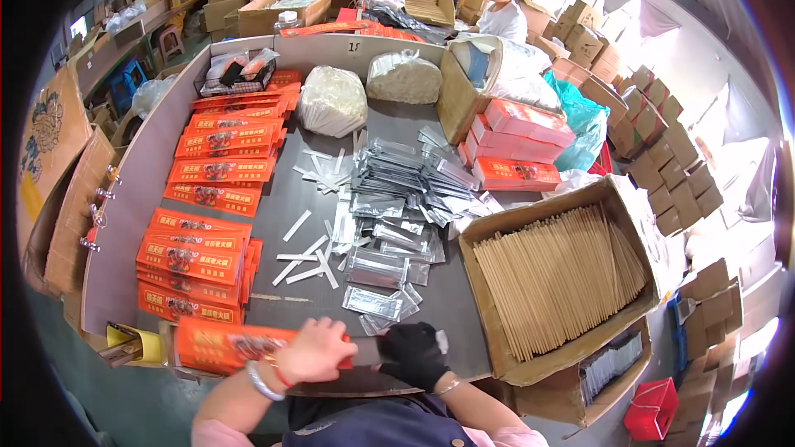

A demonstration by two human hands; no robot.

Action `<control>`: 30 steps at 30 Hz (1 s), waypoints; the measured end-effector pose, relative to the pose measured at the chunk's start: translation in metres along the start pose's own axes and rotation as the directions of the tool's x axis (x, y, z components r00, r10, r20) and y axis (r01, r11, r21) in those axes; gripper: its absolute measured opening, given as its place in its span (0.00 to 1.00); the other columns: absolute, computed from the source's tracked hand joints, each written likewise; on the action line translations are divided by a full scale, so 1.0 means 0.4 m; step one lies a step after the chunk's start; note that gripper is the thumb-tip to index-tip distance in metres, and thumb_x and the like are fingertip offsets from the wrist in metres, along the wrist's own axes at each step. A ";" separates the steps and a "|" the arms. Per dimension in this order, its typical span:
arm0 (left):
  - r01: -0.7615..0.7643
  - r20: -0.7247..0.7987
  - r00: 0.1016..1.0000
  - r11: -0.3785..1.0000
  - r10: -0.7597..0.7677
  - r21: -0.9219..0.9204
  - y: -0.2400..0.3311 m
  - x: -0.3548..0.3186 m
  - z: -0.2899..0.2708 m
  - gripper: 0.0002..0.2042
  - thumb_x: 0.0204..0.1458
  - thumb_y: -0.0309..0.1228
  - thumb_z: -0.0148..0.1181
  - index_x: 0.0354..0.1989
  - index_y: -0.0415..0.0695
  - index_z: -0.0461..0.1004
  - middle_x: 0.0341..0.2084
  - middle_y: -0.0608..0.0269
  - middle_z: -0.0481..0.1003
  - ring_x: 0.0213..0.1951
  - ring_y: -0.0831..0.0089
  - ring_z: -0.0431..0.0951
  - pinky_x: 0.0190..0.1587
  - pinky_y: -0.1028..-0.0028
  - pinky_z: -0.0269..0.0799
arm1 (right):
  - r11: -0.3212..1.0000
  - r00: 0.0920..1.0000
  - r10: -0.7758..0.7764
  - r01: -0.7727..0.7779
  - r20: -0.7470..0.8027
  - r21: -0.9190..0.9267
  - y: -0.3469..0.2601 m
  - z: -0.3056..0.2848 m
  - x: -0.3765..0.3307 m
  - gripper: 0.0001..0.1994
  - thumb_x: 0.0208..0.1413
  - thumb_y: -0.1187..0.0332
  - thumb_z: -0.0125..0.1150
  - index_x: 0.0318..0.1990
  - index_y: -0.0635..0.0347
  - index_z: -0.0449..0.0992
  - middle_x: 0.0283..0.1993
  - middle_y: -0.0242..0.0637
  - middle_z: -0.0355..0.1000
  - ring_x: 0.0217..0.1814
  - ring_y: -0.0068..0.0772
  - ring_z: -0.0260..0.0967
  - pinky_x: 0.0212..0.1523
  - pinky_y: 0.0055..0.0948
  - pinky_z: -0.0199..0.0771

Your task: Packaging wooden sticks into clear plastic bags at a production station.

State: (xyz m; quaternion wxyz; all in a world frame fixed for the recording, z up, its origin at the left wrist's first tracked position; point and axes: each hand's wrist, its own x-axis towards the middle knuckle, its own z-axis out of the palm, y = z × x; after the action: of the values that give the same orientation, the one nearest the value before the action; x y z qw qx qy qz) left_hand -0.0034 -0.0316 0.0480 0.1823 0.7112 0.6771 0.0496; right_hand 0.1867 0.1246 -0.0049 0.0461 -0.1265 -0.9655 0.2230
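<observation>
My left hand (310, 353), bare with bracelets at the wrist, closes over the right end of a red-orange printed paper sleeve (219, 346) at the table's near edge. Close to its right is my right hand (412, 356) in a black glove, fingers curled. A greyish strip (366, 352) spans the gap between both hands; blur hides what it is. Beyond them lie flat clear-and-silver packets (377, 266) in a loose heap. White paper strips (308, 258) are scattered left of the packets. Rows of matching red-orange sleeves (192, 250) overlap along the left side.
A cardboard box of wooden chopsticks (555, 281) stands at the right, above another box (613, 364) of packets. White wrapped bundles (333, 101) and a wire basket (236, 74) sit by the back wall. Red-and-white cartons (517, 174) are stacked back right. People work beyond.
</observation>
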 end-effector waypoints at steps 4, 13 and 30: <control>0.132 -0.258 0.959 0.991 -0.120 0.026 -0.212 -0.067 -0.080 0.11 0.33 0.25 0.64 0.29 0.47 0.76 0.39 0.55 0.71 0.43 0.53 0.72 0.46 0.59 0.69 | 0.984 0.976 0.178 -0.177 -0.128 0.026 0.076 -0.031 -0.011 0.27 0.35 0.51 0.74 0.43 0.52 0.72 0.40 0.38 0.70 0.44 0.45 0.68 0.45 0.46 0.64; 0.399 -0.441 0.693 0.814 -0.569 -0.423 -0.072 -0.084 0.189 0.28 0.38 0.40 0.73 0.49 0.41 0.74 0.52 0.52 0.69 0.56 0.52 0.66 0.60 0.54 0.60 | 0.985 0.978 0.130 -0.147 -0.165 -0.093 0.034 -0.052 -0.020 0.29 0.35 0.52 0.73 0.45 0.55 0.72 0.40 0.34 0.70 0.45 0.40 0.68 0.49 0.41 0.60; 0.519 -0.320 0.652 0.712 -0.688 -0.473 -0.071 -0.054 0.272 0.42 0.38 0.47 0.72 0.62 0.40 0.62 0.63 0.46 0.57 0.66 0.46 0.53 0.66 0.43 0.40 | 0.996 0.997 -0.078 0.077 0.002 0.033 -0.096 0.124 0.064 0.34 0.38 0.46 0.70 0.50 0.56 0.71 0.48 0.41 0.69 0.53 0.43 0.65 0.55 0.48 0.56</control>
State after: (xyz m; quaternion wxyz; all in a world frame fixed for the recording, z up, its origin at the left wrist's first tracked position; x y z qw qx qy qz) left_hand 0.0028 -0.0733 -0.0584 0.1363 0.3621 0.8806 0.2737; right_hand 0.1462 0.0774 -0.0317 0.0550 -0.0878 -0.9660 0.2369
